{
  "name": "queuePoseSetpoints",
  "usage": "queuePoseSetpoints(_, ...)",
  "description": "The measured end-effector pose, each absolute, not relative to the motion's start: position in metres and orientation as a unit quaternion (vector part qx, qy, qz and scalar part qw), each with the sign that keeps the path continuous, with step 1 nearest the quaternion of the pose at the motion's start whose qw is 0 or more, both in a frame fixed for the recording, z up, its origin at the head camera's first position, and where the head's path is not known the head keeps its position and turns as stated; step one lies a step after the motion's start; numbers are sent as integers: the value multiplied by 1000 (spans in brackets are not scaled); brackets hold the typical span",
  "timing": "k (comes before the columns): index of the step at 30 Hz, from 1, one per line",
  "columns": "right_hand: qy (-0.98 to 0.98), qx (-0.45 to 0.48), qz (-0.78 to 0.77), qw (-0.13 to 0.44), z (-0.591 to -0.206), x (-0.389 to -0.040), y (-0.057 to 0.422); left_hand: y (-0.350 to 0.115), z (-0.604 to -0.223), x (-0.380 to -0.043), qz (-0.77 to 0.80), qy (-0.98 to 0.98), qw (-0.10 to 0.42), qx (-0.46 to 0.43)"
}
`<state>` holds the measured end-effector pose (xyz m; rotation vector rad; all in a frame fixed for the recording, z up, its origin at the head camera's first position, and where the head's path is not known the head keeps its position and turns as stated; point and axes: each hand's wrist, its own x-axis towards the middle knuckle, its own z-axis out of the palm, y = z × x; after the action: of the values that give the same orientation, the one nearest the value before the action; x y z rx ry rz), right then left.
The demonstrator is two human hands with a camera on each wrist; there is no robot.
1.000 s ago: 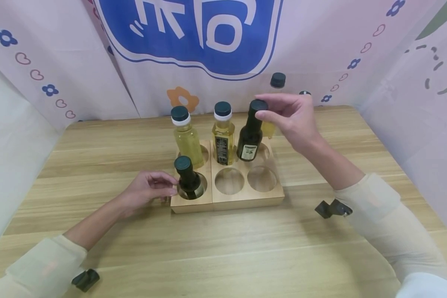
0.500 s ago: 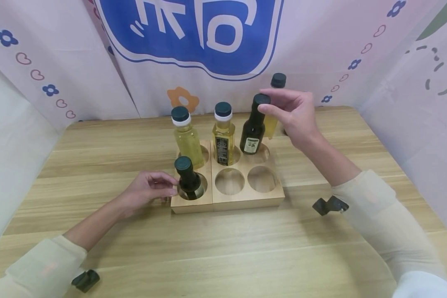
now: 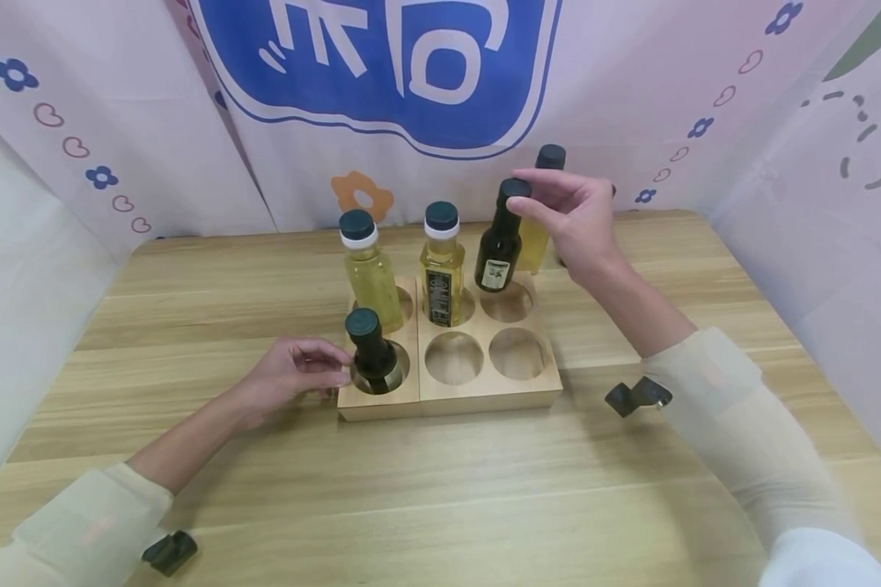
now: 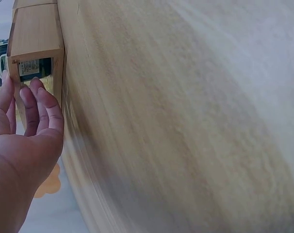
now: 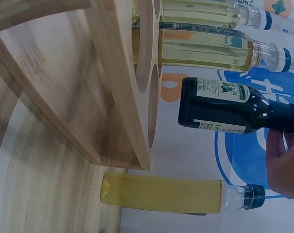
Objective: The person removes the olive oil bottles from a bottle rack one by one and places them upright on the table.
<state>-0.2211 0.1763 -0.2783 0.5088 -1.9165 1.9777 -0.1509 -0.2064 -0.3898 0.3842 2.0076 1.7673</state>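
Note:
My right hand (image 3: 576, 216) pinches a small dark glass bottle (image 3: 498, 244) at its capped neck, between thumb and fingers. In the right wrist view the dark bottle (image 5: 215, 104) hangs just above the wooden bottle rack (image 5: 119, 87), apart from it, near the back right hole. My left hand (image 3: 294, 375) rests its loosely bent fingers at the left side of the rack (image 3: 488, 399). Beside those fingers, another dark bottle (image 3: 370, 346) stands in the front left hole. Two bottles of pale yellow oil, one plain (image 3: 374, 285) and one black-labelled (image 3: 440, 285), occupy back holes.
A tall yellow oil bottle (image 3: 533, 244) stands on the table (image 3: 440, 497) behind the rack's right end, partly covered by my right hand. A printed cloth (image 3: 279, 163) hangs along the table's back edge. Two front holes of the rack hold no bottle.
The dark bottle in my right hand has risen and shifted slightly right, away from the black-labelled bottle. My left hand and the rack have stayed in place.

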Motion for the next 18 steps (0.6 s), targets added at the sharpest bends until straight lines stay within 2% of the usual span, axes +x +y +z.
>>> queuePoseSetpoints(18,-683,150,695,169,-278,-235,167,-206,-390,-151,646,718,220,138)
